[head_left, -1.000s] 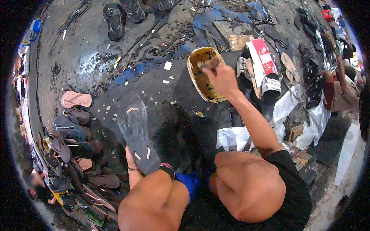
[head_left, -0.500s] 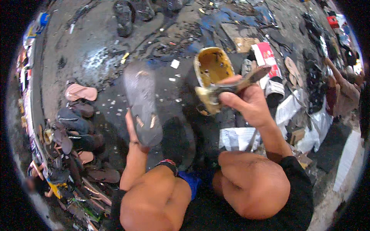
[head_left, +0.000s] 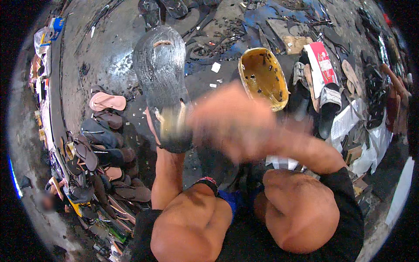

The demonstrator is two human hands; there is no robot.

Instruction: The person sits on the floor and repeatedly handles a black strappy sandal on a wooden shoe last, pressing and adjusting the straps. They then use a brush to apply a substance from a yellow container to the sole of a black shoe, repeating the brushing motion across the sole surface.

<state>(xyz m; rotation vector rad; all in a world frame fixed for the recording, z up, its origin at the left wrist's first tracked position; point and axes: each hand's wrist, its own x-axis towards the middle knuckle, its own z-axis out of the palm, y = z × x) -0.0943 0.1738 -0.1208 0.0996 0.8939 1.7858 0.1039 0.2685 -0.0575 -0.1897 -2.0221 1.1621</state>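
My left hand (head_left: 152, 126) is closed around a dark sandal sole (head_left: 161, 74) from beneath, with fingers showing along its left edge. The sole's upturned face is wet and glossy, and pale strap ends stick out at the toe and beside the heel. Smeared by motion, my right hand (head_left: 240, 120) is over the heel's right side, closed on a brush. Only the brush's blurred yellowish bristles (head_left: 172, 126) show, against the sole near the heel; its handle is hidden. Beyond my right hand stands an oval tub (head_left: 283, 101) with yellowish glue and dark specks inside.
Sandals, among them a pink one (head_left: 108, 101), lie heaped at the left. To the right are a red-and-white package (head_left: 321, 63), a grey-and-white shoe (head_left: 330, 97) and white sheets (head_left: 347, 118). Dark scraps litter the far floor. Another person's arm (head_left: 395, 81) shows at far right.
My right hand has swung left with the brush, from beside the tub to the sole's heel. The sole now appears larger and shinier. The whole view has shifted slightly.
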